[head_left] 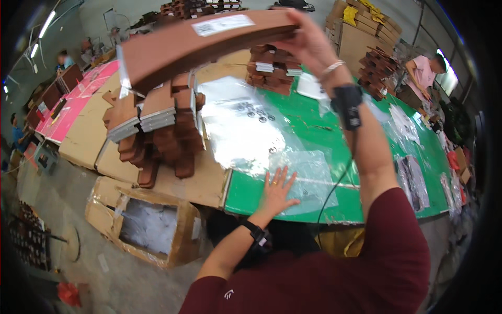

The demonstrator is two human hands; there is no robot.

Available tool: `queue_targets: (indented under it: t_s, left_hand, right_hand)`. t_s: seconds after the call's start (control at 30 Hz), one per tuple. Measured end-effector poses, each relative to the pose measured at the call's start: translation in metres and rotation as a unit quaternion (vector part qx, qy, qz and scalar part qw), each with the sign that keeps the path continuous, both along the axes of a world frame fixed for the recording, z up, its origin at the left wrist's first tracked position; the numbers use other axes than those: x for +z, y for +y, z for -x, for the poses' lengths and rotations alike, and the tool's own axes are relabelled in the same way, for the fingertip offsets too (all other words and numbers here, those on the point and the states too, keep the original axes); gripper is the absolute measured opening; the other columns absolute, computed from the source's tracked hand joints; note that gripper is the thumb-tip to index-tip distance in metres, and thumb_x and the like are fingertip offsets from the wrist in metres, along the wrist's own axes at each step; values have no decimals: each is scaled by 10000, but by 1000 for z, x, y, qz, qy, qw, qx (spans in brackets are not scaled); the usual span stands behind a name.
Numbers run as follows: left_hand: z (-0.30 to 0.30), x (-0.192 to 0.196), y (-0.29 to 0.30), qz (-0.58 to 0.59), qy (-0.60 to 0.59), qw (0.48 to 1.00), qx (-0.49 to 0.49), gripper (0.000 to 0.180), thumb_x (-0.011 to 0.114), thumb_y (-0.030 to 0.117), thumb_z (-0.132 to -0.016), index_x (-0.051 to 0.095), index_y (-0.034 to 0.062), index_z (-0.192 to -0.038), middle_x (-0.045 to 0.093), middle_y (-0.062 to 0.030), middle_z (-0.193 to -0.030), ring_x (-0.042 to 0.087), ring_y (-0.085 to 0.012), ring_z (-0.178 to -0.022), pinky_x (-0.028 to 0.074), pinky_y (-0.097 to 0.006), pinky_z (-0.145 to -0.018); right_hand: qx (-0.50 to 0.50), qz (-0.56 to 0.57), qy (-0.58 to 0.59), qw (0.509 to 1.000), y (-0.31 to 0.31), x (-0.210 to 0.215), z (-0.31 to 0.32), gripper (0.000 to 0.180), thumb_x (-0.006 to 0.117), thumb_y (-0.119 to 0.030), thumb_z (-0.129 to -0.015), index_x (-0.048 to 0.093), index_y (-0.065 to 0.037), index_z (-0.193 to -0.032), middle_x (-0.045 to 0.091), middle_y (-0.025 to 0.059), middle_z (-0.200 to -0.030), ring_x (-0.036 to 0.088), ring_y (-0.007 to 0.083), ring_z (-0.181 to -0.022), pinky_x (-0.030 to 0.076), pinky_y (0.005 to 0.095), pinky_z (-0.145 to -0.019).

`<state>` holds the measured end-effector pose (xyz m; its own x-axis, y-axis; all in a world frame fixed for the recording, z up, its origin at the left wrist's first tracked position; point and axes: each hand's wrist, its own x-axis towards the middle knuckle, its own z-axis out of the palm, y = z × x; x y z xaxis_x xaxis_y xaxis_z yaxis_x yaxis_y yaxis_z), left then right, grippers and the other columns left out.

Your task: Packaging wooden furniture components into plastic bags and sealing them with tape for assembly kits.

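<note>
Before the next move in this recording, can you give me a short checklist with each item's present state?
1. Right hand gripping the brown piece: ok, at its right end.
2. Left hand open: ok, fingers spread over the clear bag.
3. Brown piece clear of the stack: cannot tell; they overlap in this view.
4. Cable away from the clear bag: not ok; it crosses in front of it here.
5. White label visible on the brown piece: ok.

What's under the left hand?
Clear plastic, spread on the green table, shows around the left hand. Whatever lies directly beneath it is covered.
</note>
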<state>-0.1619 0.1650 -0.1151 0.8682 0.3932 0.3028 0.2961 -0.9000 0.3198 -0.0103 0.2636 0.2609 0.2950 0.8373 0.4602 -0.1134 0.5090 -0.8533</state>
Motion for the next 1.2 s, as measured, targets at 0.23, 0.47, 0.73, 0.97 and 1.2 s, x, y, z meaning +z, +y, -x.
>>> queue_targets:
  t_s: [0.23,0.47,0.73,0.97,1.2]
  left_hand:
    - [8,-1,20,63,-215,974,-14,714,668,343,-903,394,99,-1516,415,-190,-1523,448,-359,-1357,351,-475,-1133]
    - [24,103,-35,628,-186,739,-159,805,721,334,-893,321,50,-1531,522,-201,-1435,585,-287,-1234,460,-393,-1044]
    - [22,90,-83,837,-137,476,-234,704,752,278,-878,400,35,-1438,637,-136,-1245,625,-294,-1185,553,-441,-973]
    - [12,104,-75,742,-361,565,14,411,719,165,-910,527,56,-1257,616,-38,-1124,612,-168,-1045,506,-325,-910]
    - [1,112,-96,703,-411,579,31,470,745,161,-895,496,71,-1284,578,-28,-1133,580,-159,-1069,475,-331,-936]
  right_hand:
    - [-102,131,-281,945,-182,-2,-64,458,579,-468,-934,673,-96,-1185,708,41,-1068,702,130,-912,583,252,-757]
    - [-38,245,-244,938,-239,-128,-54,639,757,-243,-884,439,-100,-1420,668,66,-1087,613,125,-1026,493,298,-897]
    - [4,278,-63,958,-247,-177,-26,763,771,-329,-877,379,-72,-1479,666,95,-1125,620,143,-1031,503,319,-878]
    - [-81,294,-210,929,-292,-269,11,1077,823,-520,-762,274,-9,-1536,514,271,-1405,596,311,-1217,497,399,-988]
    - [-157,277,-314,894,-292,-278,47,994,851,-469,-691,384,-43,-1458,587,222,-1305,602,367,-1173,493,415,-958]
